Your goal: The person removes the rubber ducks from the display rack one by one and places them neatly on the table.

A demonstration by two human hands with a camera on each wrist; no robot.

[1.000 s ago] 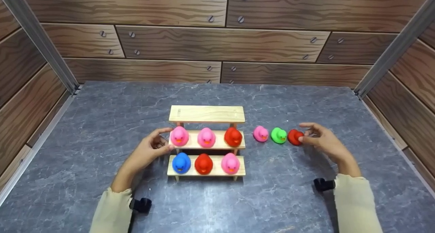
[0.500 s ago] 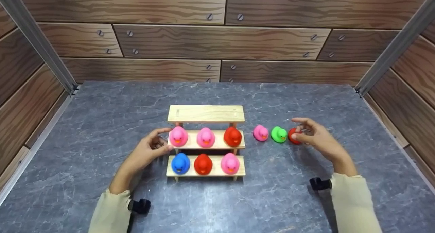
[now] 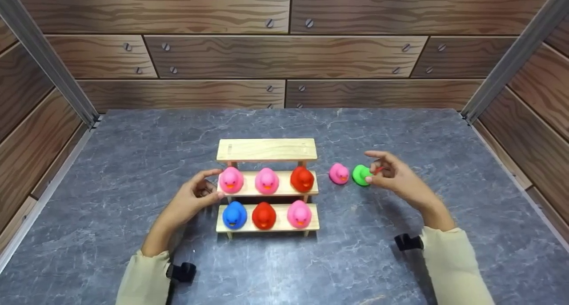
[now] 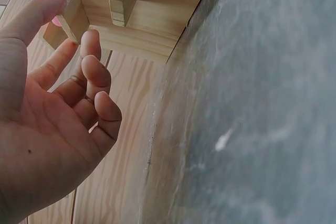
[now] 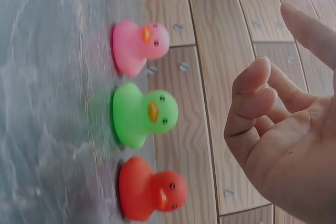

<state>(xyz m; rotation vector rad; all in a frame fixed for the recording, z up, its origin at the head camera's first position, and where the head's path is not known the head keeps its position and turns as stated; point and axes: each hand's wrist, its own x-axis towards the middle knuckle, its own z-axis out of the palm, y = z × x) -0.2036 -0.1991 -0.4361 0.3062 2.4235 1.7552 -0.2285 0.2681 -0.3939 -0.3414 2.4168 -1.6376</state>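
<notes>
In the head view my left hand [image 3: 189, 198] holds the left end of a three-step wooden display shelf [image 3: 266, 149], thumb at the front edge of the middle step and index finger at the back. Its other fingers are curled inward. My right hand [image 3: 402, 180] hovers over the loose rubber ducks, holding nothing, thumb and index finger apart. Beneath it are a green duck [image 5: 144, 116] and a red duck [image 5: 152, 190]; the hand hides most of the red one in the head view. A pink duck [image 3: 338, 174] stands left of the green one.
Two pink ducks [image 3: 266, 180] and a red duck [image 3: 302, 179] stand on the middle step. A blue duck [image 3: 234, 215], a red duck [image 3: 264, 216] and a pink duck [image 3: 299, 214] line the bottom step. Wood-patterned walls [image 3: 284, 56] surround the grey tabletop [image 3: 275, 269].
My right hand has moved left from beside the loose red duck to above the green and red ducks. The left hand stays at the shelf; the ducks keep their places.
</notes>
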